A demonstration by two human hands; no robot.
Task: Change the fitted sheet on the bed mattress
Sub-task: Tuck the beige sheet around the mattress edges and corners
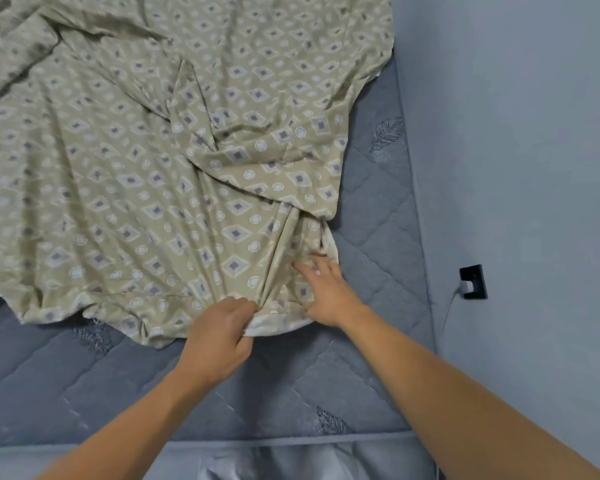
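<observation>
Your left hand [219, 332] is pinching the fitted sheet [125, 188] hem while your right hand [321, 289], fingers spread, is pressing its gathered corner onto the bare mattress [378, 244], likely to locate the elastic.

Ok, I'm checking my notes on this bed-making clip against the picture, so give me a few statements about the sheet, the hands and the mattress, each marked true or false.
1. The left hand grips a bunched edge of the patterned sheet. True.
2. The right hand hangs clear of the sheet. False: its fingers rest on the fabric near the gathered corner.
3. The sheet already covers the whole mattress. False: quilted blue mattress shows bare along the near and right sides.
4. A dark wall socket with a plug in it sits on the wall to the right. True.
5. The sheet lies smooth and flat. False: it is creased and folded over itself.
</observation>
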